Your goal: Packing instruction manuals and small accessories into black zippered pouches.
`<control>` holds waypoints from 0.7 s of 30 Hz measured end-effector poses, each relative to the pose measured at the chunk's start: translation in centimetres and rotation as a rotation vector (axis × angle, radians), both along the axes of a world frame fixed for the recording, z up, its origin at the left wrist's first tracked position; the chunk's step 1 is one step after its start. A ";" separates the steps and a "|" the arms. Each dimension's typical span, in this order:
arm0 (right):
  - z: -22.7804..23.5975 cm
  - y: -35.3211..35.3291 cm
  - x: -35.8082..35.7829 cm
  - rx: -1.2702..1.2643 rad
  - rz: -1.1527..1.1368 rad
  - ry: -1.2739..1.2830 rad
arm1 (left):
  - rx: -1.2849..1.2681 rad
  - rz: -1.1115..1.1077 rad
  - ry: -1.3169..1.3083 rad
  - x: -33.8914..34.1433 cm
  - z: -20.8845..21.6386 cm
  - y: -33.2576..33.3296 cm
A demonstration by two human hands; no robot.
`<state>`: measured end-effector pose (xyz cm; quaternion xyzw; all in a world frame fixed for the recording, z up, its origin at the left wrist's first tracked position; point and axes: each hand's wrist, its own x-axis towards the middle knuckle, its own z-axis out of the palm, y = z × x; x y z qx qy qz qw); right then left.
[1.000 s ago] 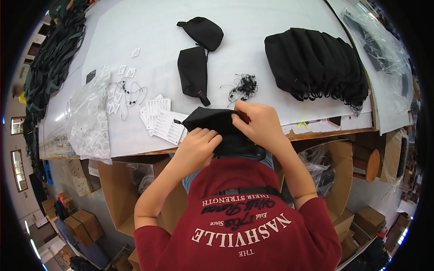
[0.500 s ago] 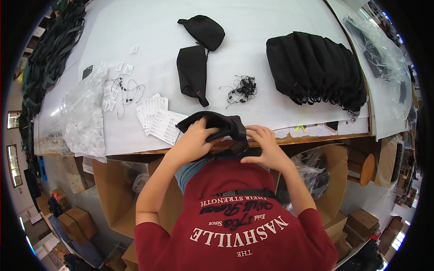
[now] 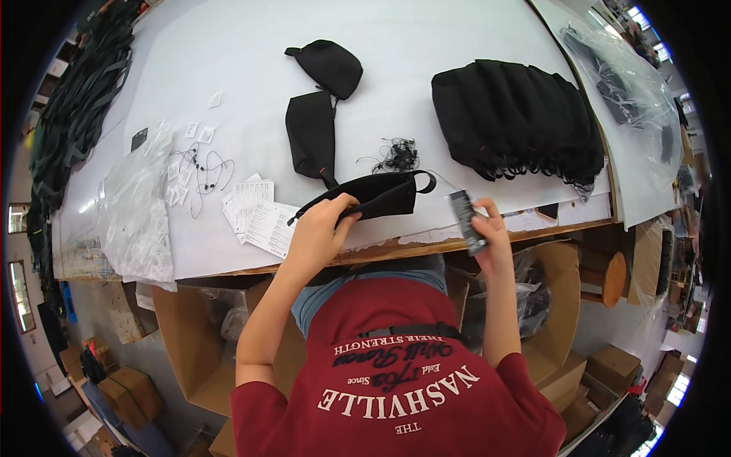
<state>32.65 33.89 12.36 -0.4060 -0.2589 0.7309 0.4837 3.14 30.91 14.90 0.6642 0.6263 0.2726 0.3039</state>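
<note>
A black fabric pouch (image 3: 384, 196) is held over the table's front edge by my left hand (image 3: 321, 228), its thumb and fingers closed on the near side. The pouch's strap loop (image 3: 426, 181) sticks out at its right end. To the right, my right hand (image 3: 493, 234) pinches a dark rectangular hang tag (image 3: 463, 215) with pale print. A thin string runs from the tag's top toward the loop. Beyond lie two more black pouches (image 3: 311, 129) (image 3: 329, 70) and a tangle of black tag strings (image 3: 397, 155).
A row of stacked black pouches (image 3: 518, 118) lies at the right. White printed cards (image 3: 266, 227), small white packets (image 3: 207, 135) and a clear plastic bag (image 3: 137, 209) are at the left. Open cardboard boxes (image 3: 194, 343) stand under the wooden table edge (image 3: 426, 247).
My right hand has moved right, away from the pouch, and now holds the tag. The pouch has turned and stretched out flatter, its loop now pointing right; my left hand keeps hold of it.
</note>
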 end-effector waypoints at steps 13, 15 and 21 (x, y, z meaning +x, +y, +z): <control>-1.6 3.7 -1.5 -0.252 -0.446 0.533 | 0.127 -0.464 0.032 1.6 2.9 -3.1; -0.9 3.8 -3.1 -0.302 -0.467 0.482 | 0.123 -0.502 0.033 2.2 2.9 -3.7; -3.0 4.0 -2.1 -0.044 -0.239 0.535 | 0.112 -0.545 0.050 2.5 3.3 -3.9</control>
